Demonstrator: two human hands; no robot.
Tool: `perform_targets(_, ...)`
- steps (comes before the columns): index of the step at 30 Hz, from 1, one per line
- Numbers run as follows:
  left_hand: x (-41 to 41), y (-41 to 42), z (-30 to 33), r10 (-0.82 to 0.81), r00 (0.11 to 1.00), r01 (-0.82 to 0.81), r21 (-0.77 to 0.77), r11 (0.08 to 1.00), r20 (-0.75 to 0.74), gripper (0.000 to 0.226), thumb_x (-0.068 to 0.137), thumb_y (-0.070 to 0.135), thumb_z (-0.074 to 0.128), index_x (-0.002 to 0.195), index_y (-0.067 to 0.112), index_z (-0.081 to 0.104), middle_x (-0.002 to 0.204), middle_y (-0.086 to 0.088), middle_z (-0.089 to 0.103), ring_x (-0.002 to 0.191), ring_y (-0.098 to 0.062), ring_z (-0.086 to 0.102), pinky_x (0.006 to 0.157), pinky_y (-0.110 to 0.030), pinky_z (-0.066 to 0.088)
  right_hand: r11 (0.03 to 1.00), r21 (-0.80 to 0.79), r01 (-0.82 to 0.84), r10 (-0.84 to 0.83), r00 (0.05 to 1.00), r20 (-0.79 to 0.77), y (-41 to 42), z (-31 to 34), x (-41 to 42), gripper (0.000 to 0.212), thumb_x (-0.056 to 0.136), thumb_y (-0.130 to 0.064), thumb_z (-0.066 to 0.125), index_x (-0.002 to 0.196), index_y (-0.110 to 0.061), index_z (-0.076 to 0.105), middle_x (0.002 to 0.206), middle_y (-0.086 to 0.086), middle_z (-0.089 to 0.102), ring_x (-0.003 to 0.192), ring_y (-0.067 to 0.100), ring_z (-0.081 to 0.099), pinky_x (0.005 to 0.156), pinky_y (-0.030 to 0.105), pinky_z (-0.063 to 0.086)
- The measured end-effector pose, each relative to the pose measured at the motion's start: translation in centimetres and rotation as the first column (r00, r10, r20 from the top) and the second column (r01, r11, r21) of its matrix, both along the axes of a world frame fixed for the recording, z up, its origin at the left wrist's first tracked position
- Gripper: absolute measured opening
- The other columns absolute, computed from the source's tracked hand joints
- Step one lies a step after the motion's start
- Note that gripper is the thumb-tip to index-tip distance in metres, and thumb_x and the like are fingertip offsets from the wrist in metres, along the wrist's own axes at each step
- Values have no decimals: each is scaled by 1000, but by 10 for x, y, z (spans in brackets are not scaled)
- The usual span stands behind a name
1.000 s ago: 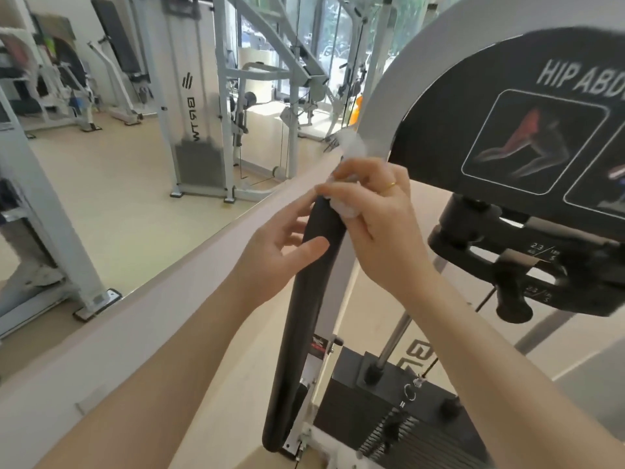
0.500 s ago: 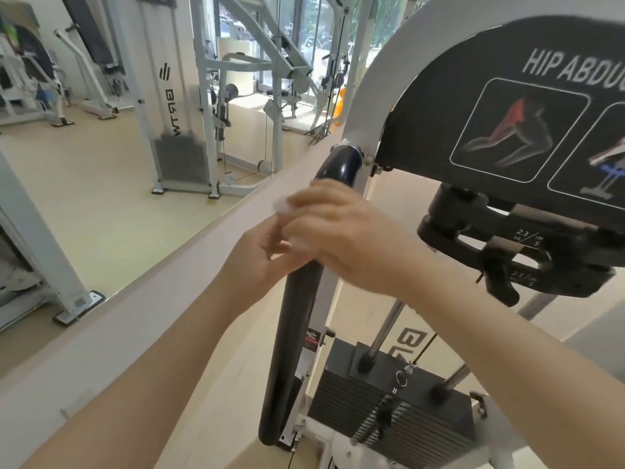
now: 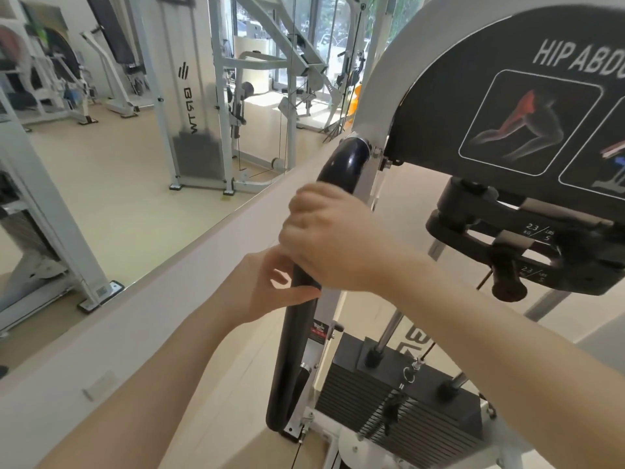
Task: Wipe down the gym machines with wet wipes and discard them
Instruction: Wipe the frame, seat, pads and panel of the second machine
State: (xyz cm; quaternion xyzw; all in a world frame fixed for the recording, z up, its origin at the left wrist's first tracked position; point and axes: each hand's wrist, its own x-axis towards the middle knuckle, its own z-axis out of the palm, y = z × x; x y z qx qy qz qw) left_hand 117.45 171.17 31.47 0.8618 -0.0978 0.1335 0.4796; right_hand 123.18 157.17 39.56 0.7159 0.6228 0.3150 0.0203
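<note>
The hip abduction machine's white frame (image 3: 399, 52) carries a black upright bar (image 3: 291, 350) on its left side. My right hand (image 3: 331, 238) is wrapped round the upper part of this bar. The wet wipe it held a moment ago is hidden under its palm. Just below, my left hand (image 3: 267, 289) holds the same bar, thumb across the front and fingers curled behind it. The bar's glossy top (image 3: 345, 160) shows bare above my right hand.
A black exercise placard (image 3: 507, 113) and a black adjustment knob (image 3: 507, 282) sit to the right. The weight stack (image 3: 389, 401) is below. A pale ledge (image 3: 135, 316) runs diagonally on the left, with a mirror (image 3: 101, 164) showing other white gym machines.
My right hand has slid down the bar from its top, and the wipe has gone out of sight under the palm. My left hand has moved down with it.
</note>
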Motion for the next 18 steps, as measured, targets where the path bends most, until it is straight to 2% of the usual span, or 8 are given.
perform_targets(2,0,0,-1,3,1000,-4,27,1000,7,33,76,18,75,86,39,52,76,38,60,79,7,60,68,-8,48,999,14,-36,35,998,51,-7,0,8,11,79,-13,68,88,-10,72,92,6,72,97,27,64,100,41,40)
perform_targets(4,-1,-1,-1,13,1000,-13,31,999,-1,34,77,20,74,89,42,50,77,35,62,81,8,60,71,-7,48,976,217,-1,-8,999,41,-13,6,25,21,84,-10,60,102,-2,70,107,12,70,106,30,62,99,45,44)
perform_targets(7,-3,-4,-3,49,999,-49,16,999,0,36,77,21,73,90,44,48,82,29,59,82,13,57,68,-2,45,851,487,196,-115,975,-192,-26,13,45,28,92,-9,51,114,2,64,121,17,62,118,32,55,104,44,41)
perform_targets(9,-3,-6,-4,58,998,-58,0,998,1,35,77,23,73,90,44,49,85,26,59,82,12,57,67,-2,44,766,525,372,-36,840,-542,-29,7,42,35,97,-10,44,130,0,52,138,15,49,132,25,42,112,37,31)
perform_targets(11,-2,-7,-5,68,998,-68,-16,998,-9,31,75,31,74,90,44,50,85,25,59,81,10,58,67,-2,45,684,551,478,111,679,-726,-23,-5,25,41,99,-13,38,139,-4,40,148,8,36,138,11,27,116,27,22)
perform_targets(13,-2,-7,-8,79,997,-79,-55,995,-4,27,69,39,68,90,43,53,85,24,62,82,6,59,68,-4,45,623,581,523,225,592,-774,-13,-23,-2,44,100,-17,34,143,-10,32,150,-3,27,135,-3,17,114,15,15)
perform_targets(15,-4,-9,-12,95,995,-93,-99,991,22,25,68,37,65,91,39,56,85,21,64,82,2,61,70,-7,47,626,579,522,340,485,-805,-10,-39,-32,42,101,-20,32,142,-23,24,146,-18,22,130,-18,15,107,3,15)
perform_targets(18,-6,-15,-17,135,990,-126,-156,980,49,27,69,32,64,95,34,57,87,19,64,82,0,61,72,-10,49,650,517,557,457,256,-851,-15,-44,-59,41,100,-26,29,141,-31,27,121,-48,37,107,-36,28,86,-9,26)
